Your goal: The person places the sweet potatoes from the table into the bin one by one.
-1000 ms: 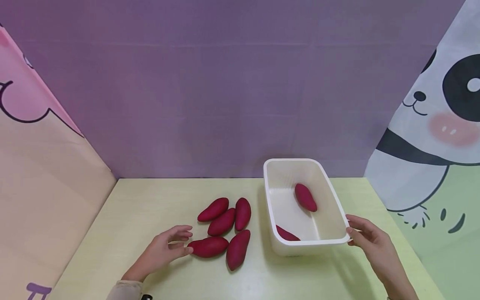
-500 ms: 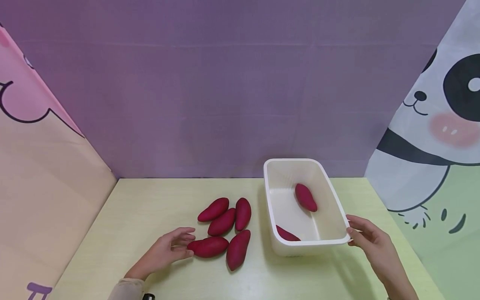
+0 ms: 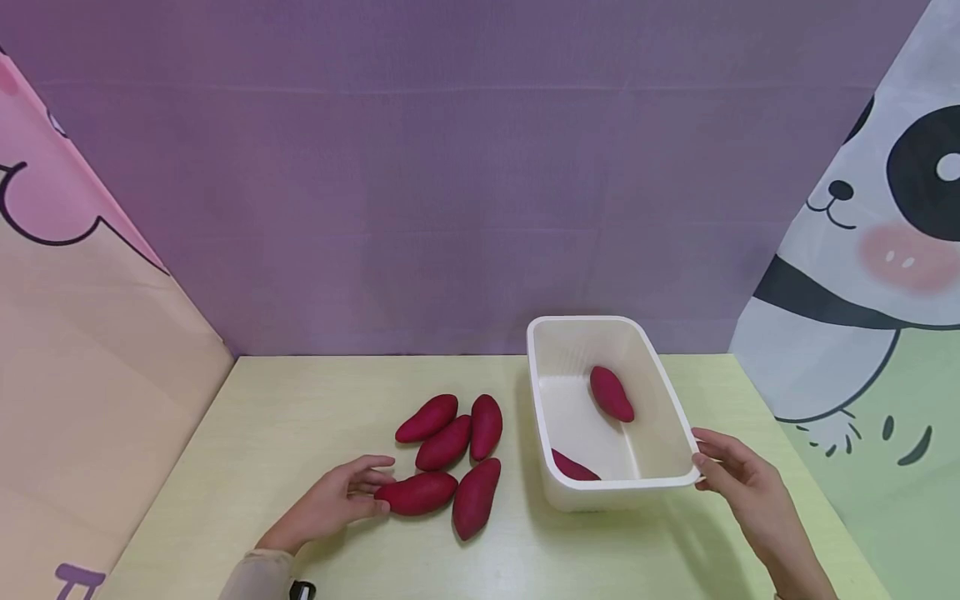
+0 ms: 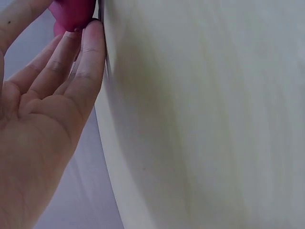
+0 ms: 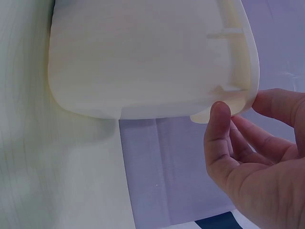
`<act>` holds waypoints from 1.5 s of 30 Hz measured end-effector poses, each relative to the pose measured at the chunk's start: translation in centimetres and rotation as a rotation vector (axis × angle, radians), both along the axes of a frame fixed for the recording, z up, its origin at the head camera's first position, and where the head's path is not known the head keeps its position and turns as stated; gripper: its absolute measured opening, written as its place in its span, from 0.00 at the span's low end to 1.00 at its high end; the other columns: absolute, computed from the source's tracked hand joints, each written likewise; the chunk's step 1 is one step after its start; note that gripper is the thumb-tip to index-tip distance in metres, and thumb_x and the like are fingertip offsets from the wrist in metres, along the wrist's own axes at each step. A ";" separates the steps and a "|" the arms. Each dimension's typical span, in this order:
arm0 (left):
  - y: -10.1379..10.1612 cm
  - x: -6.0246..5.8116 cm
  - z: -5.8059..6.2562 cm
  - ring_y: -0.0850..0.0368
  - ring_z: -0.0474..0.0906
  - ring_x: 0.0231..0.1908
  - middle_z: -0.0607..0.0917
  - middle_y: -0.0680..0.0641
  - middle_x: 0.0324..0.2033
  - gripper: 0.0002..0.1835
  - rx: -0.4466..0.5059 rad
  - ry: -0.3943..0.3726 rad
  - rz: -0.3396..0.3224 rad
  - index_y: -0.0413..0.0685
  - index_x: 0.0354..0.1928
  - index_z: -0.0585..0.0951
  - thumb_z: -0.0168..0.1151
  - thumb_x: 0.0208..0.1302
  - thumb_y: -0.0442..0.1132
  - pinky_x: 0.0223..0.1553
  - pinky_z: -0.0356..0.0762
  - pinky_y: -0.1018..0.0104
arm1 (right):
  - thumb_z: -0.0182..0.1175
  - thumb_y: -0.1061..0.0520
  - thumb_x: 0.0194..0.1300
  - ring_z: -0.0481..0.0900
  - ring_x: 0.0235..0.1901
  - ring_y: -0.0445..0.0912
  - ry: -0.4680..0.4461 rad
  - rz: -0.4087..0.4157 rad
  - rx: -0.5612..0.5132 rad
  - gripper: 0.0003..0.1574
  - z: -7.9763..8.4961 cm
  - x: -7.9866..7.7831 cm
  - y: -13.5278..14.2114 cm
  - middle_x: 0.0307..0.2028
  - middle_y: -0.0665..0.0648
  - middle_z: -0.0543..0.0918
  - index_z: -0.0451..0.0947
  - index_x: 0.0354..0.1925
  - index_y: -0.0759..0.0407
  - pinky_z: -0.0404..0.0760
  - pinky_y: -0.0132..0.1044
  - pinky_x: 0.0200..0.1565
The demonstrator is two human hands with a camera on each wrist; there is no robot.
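My left hand (image 3: 330, 506) is at the left end of the nearest-left dark red sweet potato (image 3: 418, 494), thumb on its near side and fingers beyond it, loosely curved. In the left wrist view the fingertips (image 4: 93, 36) meet the tip of the sweet potato (image 4: 72, 15), low beside the table. Several more sweet potatoes (image 3: 444, 444) lie close together behind and right of it. My right hand (image 3: 746, 487) pinches the near right corner of a white plastic bin's rim (image 5: 255, 90) between thumb and fingers. Inside the bin (image 3: 585, 375) lie two sweet potatoes, one partly hidden by the front wall.
The pale wooden table (image 3: 315, 408) ends at a purple cloth backdrop (image 3: 375, 208). Printed cartoon panels rise at left and at right (image 3: 847, 275). A small black object (image 3: 302, 590) shows by the left sleeve.
My left hand has slid slightly right and forward, further around the end of the sweet potato. The sweet potatoes, the bin and my right hand have stayed in place.
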State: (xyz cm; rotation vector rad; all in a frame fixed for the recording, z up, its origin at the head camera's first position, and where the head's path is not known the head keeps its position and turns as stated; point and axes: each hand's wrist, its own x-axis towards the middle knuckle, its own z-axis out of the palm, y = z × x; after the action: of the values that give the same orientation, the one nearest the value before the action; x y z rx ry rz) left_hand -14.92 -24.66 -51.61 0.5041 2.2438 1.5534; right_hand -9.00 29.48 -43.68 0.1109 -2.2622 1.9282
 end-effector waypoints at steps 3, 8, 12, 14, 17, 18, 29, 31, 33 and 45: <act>0.0 -0.2 0.1 0.43 0.78 0.55 0.81 0.38 0.55 0.33 0.003 -0.013 -0.001 0.37 0.67 0.71 0.71 0.63 0.38 0.50 0.77 0.69 | 0.59 0.67 0.71 0.84 0.37 0.41 -0.001 0.002 -0.002 0.23 0.0 -0.1 0.0 0.46 0.50 0.86 0.71 0.61 0.74 0.83 0.32 0.37; -0.1 -0.5 0.1 0.44 0.79 0.54 0.82 0.41 0.55 0.30 -0.028 -0.018 -0.008 0.37 0.65 0.73 0.71 0.63 0.39 0.51 0.77 0.68 | 0.59 0.67 0.71 0.84 0.37 0.42 0.007 0.012 -0.011 0.23 0.0 -0.1 0.0 0.46 0.51 0.86 0.71 0.62 0.74 0.84 0.33 0.37; -0.1 -0.5 0.1 0.44 0.80 0.53 0.82 0.41 0.55 0.26 -0.035 -0.052 -0.008 0.37 0.61 0.77 0.71 0.63 0.40 0.50 0.77 0.69 | 0.59 0.68 0.71 0.84 0.37 0.42 0.007 0.016 -0.019 0.23 -0.1 -0.2 0.0 0.45 0.52 0.86 0.71 0.62 0.74 0.83 0.33 0.37; -0.1 -0.4 0.2 0.43 0.80 0.53 0.82 0.40 0.55 0.25 -0.019 -0.073 -0.014 0.36 0.59 0.79 0.71 0.63 0.39 0.50 0.77 0.70 | 0.59 0.68 0.71 0.84 0.37 0.42 0.007 0.017 -0.022 0.23 -0.1 -0.2 0.0 0.45 0.51 0.86 0.71 0.62 0.74 0.83 0.33 0.37; -0.1 -0.2 0.4 0.43 0.80 0.53 0.82 0.40 0.54 0.24 -0.002 -0.088 -0.024 0.35 0.58 0.79 0.71 0.63 0.38 0.49 0.78 0.70 | 0.58 0.68 0.71 0.84 0.37 0.42 0.011 0.021 -0.028 0.23 -0.2 -0.2 0.0 0.46 0.51 0.86 0.71 0.62 0.74 0.83 0.32 0.37; -0.2 -0.1 0.5 0.43 0.80 0.53 0.82 0.40 0.53 0.23 0.001 -0.090 -0.026 0.35 0.58 0.79 0.70 0.64 0.38 0.49 0.78 0.70 | 0.58 0.68 0.71 0.84 0.38 0.41 0.012 0.023 -0.028 0.23 -0.2 -0.2 0.0 0.46 0.50 0.86 0.71 0.62 0.74 0.83 0.32 0.37; 0.0 -0.1 1.8 0.47 0.81 0.52 0.83 0.44 0.53 0.23 0.026 -0.052 0.027 0.42 0.57 0.81 0.73 0.61 0.41 0.49 0.80 0.64 | 0.58 0.69 0.71 0.84 0.37 0.41 0.029 0.024 -0.023 0.22 -0.2 -0.2 0.1 0.46 0.50 0.86 0.72 0.61 0.74 0.83 0.32 0.36; 0.3 -0.1 2.4 0.45 0.81 0.52 0.83 0.43 0.53 0.23 0.046 -0.040 0.033 0.41 0.57 0.81 0.73 0.62 0.40 0.49 0.81 0.62 | 0.58 0.69 0.71 0.84 0.38 0.41 0.025 0.024 -0.024 0.22 -0.2 -0.1 0.1 0.46 0.51 0.86 0.72 0.61 0.74 0.83 0.32 0.36; 0.7 -0.2 3.2 0.44 0.81 0.51 0.83 0.42 0.53 0.23 0.058 -0.020 0.038 0.40 0.57 0.81 0.73 0.62 0.40 0.48 0.82 0.62 | 0.58 0.69 0.71 0.84 0.38 0.41 0.022 0.023 -0.023 0.22 -0.2 -0.1 0.1 0.46 0.51 0.86 0.72 0.61 0.74 0.83 0.32 0.37; 3.9 -2.3 7.1 0.48 0.81 0.53 0.83 0.47 0.54 0.26 0.054 0.023 0.138 0.47 0.58 0.81 0.75 0.59 0.46 0.50 0.80 0.63 | 0.58 0.69 0.71 0.84 0.38 0.41 0.020 0.028 -0.020 0.22 -0.2 -0.1 0.2 0.45 0.51 0.86 0.72 0.61 0.74 0.83 0.32 0.37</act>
State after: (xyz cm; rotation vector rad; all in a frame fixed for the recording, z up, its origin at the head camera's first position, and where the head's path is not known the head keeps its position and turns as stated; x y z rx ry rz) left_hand -17.25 -20.72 -44.47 0.3915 2.3019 1.6879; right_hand -9.12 29.67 -43.84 0.1604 -2.2401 1.9538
